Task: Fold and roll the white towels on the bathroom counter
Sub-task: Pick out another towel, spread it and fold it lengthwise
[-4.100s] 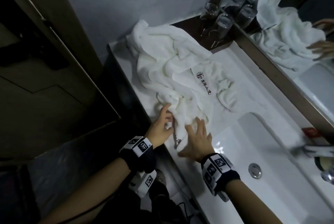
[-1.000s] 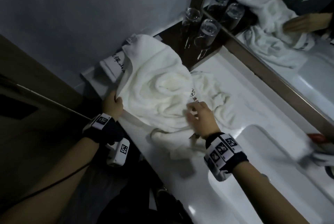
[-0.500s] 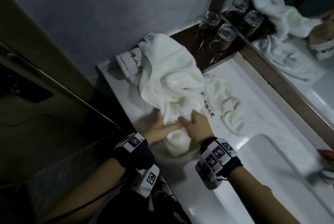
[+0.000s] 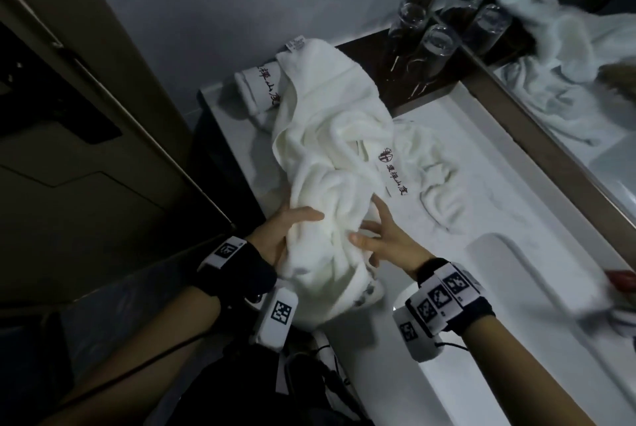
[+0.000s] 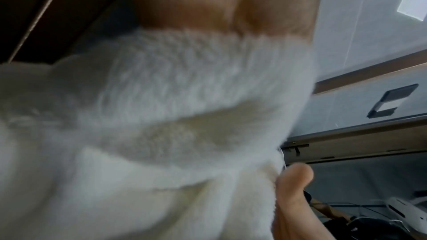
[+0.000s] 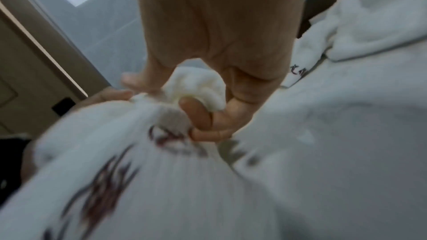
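A large crumpled white towel (image 4: 327,150) lies across the counter (image 4: 457,136), its near end bunched and hanging over the front edge. My left hand (image 4: 285,233) grips that bunch from the left, thumb on top; in the left wrist view the towel (image 5: 161,116) covers the palm. My right hand (image 4: 385,243) is on the bunch's right side. The right wrist view shows it pinching a small fold (image 6: 196,85) of towel between thumb and curled fingers. A second white towel (image 4: 423,164) with a printed logo lies crumpled to the right. A rolled towel (image 4: 258,91) rests at the back left corner.
Upturned glasses (image 4: 437,43) stand on a dark tray (image 4: 361,57) at the back, against the mirror (image 4: 568,98) along the right. The sink basin (image 4: 516,288) opens at the near right. A dark door (image 4: 86,150) is on the left.
One second ago my left hand held the towel's far left edge. It came in beside the right hand, and both now hold the near bunch, slightly further apart than half a second ago.
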Demonstrator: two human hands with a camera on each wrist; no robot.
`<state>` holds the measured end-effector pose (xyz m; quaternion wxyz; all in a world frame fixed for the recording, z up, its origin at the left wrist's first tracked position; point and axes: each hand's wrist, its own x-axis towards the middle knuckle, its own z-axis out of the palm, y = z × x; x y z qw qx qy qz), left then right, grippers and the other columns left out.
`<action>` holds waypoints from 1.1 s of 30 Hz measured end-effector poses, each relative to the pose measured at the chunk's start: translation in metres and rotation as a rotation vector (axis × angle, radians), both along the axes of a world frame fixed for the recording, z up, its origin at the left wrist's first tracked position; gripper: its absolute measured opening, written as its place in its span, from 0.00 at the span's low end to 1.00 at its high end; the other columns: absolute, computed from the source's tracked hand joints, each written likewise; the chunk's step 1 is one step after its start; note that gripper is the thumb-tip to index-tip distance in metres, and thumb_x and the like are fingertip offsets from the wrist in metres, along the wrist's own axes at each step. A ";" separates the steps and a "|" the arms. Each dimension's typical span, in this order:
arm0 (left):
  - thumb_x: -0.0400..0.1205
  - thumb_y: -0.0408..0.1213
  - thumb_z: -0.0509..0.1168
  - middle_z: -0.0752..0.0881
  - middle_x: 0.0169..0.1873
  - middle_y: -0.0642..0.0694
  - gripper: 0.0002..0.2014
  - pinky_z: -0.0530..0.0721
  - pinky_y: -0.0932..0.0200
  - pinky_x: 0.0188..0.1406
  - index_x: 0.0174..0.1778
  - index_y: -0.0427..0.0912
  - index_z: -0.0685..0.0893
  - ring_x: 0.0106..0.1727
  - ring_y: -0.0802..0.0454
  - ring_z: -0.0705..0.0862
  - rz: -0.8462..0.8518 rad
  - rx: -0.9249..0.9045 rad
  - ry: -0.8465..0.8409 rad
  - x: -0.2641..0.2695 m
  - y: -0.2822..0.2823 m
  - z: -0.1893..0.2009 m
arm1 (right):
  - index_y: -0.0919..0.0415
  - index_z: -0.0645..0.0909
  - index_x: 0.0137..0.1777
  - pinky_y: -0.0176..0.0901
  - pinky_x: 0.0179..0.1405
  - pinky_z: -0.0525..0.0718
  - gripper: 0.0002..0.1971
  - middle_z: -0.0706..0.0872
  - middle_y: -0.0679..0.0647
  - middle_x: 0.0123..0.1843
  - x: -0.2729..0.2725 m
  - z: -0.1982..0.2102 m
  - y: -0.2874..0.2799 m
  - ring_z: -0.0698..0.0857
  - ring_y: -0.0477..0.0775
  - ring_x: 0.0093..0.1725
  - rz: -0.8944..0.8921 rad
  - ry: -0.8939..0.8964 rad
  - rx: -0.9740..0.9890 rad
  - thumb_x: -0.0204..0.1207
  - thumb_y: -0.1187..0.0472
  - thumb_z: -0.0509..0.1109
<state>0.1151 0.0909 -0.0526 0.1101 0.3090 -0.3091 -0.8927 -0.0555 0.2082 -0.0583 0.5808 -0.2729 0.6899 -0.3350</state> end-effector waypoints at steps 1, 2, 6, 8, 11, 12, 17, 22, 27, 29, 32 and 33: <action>0.76 0.29 0.64 0.87 0.52 0.37 0.20 0.85 0.51 0.52 0.66 0.38 0.78 0.56 0.40 0.86 -0.090 0.042 0.069 0.001 0.004 0.001 | 0.36 0.39 0.80 0.36 0.31 0.79 0.53 0.76 0.53 0.67 0.003 -0.002 0.002 0.82 0.47 0.55 0.002 -0.028 -0.023 0.69 0.55 0.77; 0.78 0.29 0.63 0.87 0.52 0.36 0.19 0.85 0.52 0.53 0.65 0.36 0.78 0.57 0.41 0.85 -0.186 0.056 0.110 0.002 0.010 0.001 | 0.35 0.39 0.79 0.34 0.32 0.79 0.54 0.76 0.50 0.64 0.008 -0.002 0.003 0.82 0.42 0.53 0.018 -0.025 -0.065 0.68 0.57 0.78; 0.70 0.32 0.73 0.85 0.61 0.44 0.26 0.81 0.61 0.60 0.66 0.43 0.78 0.65 0.51 0.82 -0.338 -0.385 -0.182 0.005 0.031 -0.001 | 0.49 0.56 0.77 0.46 0.62 0.77 0.43 0.73 0.46 0.66 0.024 -0.005 0.001 0.74 0.50 0.67 -0.041 0.223 -0.220 0.67 0.65 0.78; 0.66 0.33 0.75 0.83 0.61 0.47 0.32 0.78 0.66 0.60 0.66 0.41 0.75 0.66 0.53 0.79 -0.408 -0.699 -0.331 0.011 0.038 -0.008 | 0.51 0.62 0.70 0.45 0.55 0.75 0.36 0.76 0.49 0.60 0.023 -0.004 0.001 0.77 0.53 0.59 -0.181 0.368 -0.198 0.66 0.61 0.79; 0.69 0.33 0.75 0.84 0.45 0.47 0.18 0.77 0.69 0.40 0.54 0.37 0.81 0.57 0.44 0.84 -0.461 -0.946 -0.641 0.026 0.049 -0.023 | 0.51 0.61 0.65 0.44 0.50 0.78 0.35 0.80 0.51 0.53 0.018 0.000 0.004 0.82 0.54 0.51 -0.409 0.302 -0.231 0.65 0.56 0.80; 0.72 0.34 0.73 0.85 0.45 0.43 0.15 0.76 0.66 0.40 0.52 0.34 0.82 0.55 0.42 0.85 -0.429 -0.976 -0.730 0.030 0.051 -0.026 | 0.50 0.61 0.65 0.44 0.47 0.81 0.35 0.82 0.53 0.50 0.016 0.003 0.005 0.84 0.52 0.46 -0.468 0.231 -0.260 0.65 0.56 0.80; 0.76 0.33 0.69 0.84 0.60 0.36 0.21 0.79 0.52 0.63 0.66 0.34 0.77 0.62 0.41 0.82 -0.076 -0.820 -0.750 0.040 0.058 -0.028 | 0.48 0.63 0.63 0.38 0.49 0.81 0.23 0.82 0.51 0.36 0.007 0.015 0.014 0.82 0.43 0.29 -0.529 0.180 -0.446 0.73 0.65 0.69; 0.79 0.34 0.66 0.77 0.67 0.36 0.27 0.74 0.44 0.69 0.73 0.37 0.65 0.67 0.40 0.76 0.084 -0.669 -0.753 0.057 0.061 -0.029 | 0.53 0.64 0.70 0.23 0.44 0.78 0.31 0.76 0.47 0.51 0.009 0.007 0.028 0.80 0.43 0.42 -0.229 0.421 -0.497 0.70 0.76 0.66; 0.82 0.40 0.63 0.76 0.67 0.35 0.28 0.74 0.53 0.57 0.74 0.37 0.59 0.65 0.38 0.77 0.014 -0.654 -0.895 0.078 0.060 -0.036 | 0.54 0.55 0.80 0.51 0.71 0.72 0.45 0.75 0.61 0.65 0.005 -0.019 0.045 0.72 0.62 0.67 0.256 0.623 -0.380 0.64 0.78 0.66; 0.82 0.37 0.63 0.76 0.66 0.33 0.26 0.73 0.55 0.54 0.73 0.34 0.61 0.64 0.37 0.77 0.014 -0.673 -0.915 0.088 0.058 -0.038 | 0.52 0.53 0.81 0.49 0.69 0.69 0.46 0.76 0.60 0.68 0.003 -0.027 0.045 0.70 0.63 0.68 0.286 0.779 -0.316 0.65 0.80 0.61; 0.79 0.35 0.67 0.78 0.64 0.34 0.25 0.73 0.56 0.52 0.68 0.33 0.66 0.61 0.40 0.78 -0.019 -0.740 -0.944 0.103 0.057 -0.041 | 0.55 0.55 0.81 0.44 0.58 0.72 0.44 0.79 0.56 0.67 -0.001 -0.031 0.040 0.75 0.63 0.58 0.230 1.069 -0.281 0.66 0.83 0.58; 0.77 0.36 0.69 0.79 0.62 0.36 0.25 0.73 0.56 0.52 0.67 0.34 0.69 0.58 0.43 0.79 -0.042 -0.758 -0.952 0.108 0.057 -0.041 | 0.55 0.56 0.81 0.46 0.57 0.72 0.42 0.81 0.56 0.66 -0.004 -0.031 0.040 0.75 0.63 0.58 0.191 1.108 -0.276 0.68 0.83 0.58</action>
